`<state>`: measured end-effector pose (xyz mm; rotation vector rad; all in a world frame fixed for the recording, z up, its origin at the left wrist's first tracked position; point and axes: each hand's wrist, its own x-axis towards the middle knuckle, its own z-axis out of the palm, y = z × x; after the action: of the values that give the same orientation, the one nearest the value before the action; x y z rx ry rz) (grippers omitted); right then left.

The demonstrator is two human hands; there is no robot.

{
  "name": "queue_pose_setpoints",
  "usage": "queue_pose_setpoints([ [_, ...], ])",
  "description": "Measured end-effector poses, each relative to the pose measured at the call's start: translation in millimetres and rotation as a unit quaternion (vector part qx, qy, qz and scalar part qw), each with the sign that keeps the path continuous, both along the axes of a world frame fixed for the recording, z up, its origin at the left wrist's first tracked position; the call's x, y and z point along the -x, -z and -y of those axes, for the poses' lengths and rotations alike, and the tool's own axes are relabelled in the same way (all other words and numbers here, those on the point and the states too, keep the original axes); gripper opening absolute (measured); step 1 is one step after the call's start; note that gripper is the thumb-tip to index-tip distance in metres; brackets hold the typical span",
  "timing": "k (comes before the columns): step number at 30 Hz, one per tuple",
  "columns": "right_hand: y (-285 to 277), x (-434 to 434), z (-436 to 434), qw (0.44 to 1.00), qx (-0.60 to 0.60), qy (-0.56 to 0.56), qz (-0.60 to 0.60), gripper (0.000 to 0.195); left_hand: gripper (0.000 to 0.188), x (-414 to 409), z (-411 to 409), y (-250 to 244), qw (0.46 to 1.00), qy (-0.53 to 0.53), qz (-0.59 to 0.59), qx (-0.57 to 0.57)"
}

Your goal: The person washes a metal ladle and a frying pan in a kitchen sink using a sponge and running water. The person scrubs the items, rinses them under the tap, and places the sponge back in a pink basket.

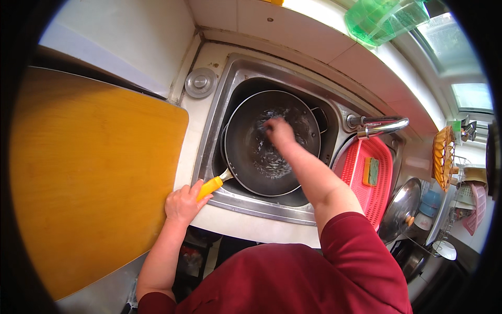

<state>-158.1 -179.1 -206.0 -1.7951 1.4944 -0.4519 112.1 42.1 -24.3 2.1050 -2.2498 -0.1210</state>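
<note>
A dark wok (243, 145) with water in its bottom sits in the left basin of a stainless steel sink (251, 208). My left hand (184, 204) is closed around the wok's yellow handle (210, 187) at the sink's front left edge. My right hand (279, 133) reaches into the wok, over or in the rippling water. It is blurred, with its fingers curled, and whether it holds something cannot be told. Another pan or pot with a wire handle (321, 117) lies partly hidden beneath the wok.
A chrome faucet (382, 126) points over a pink plastic basket (382, 196) holding a yellow and green sponge (370, 172). A steel lid (402, 208) leans beside the basket. The sink strainer (200, 82) lies at the back left corner, and a large yellow-brown board (98, 168) stretches along the left.
</note>
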Motion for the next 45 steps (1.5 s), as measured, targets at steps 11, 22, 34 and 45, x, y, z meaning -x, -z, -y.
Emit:
queue_pose_setpoints([
  [11, -21, 33, -17, 0.981, 0.012, -0.050, -0.189, 0.024, 0.046, -1, -1, -4, 1.000, -0.012, -0.012, -0.015],
  [22, -47, 59, -35, 0.885, -0.044, -0.219, -0.409, 0.016, 0.045, -7, -7, 1, 0.999, -0.028, -0.042, -0.008],
  [34, -43, 54, 5, 0.874, 0.062, -0.233, -0.422, 0.015, 0.045, -13, -7, 6, 0.998, -0.024, -0.065, 0.011],
  [45, -48, 59, 42, 0.812, 0.110, -0.320, -0.475, 0.019, 0.047, -9, -8, 5, 0.998, -0.030, -0.054, 0.008],
])
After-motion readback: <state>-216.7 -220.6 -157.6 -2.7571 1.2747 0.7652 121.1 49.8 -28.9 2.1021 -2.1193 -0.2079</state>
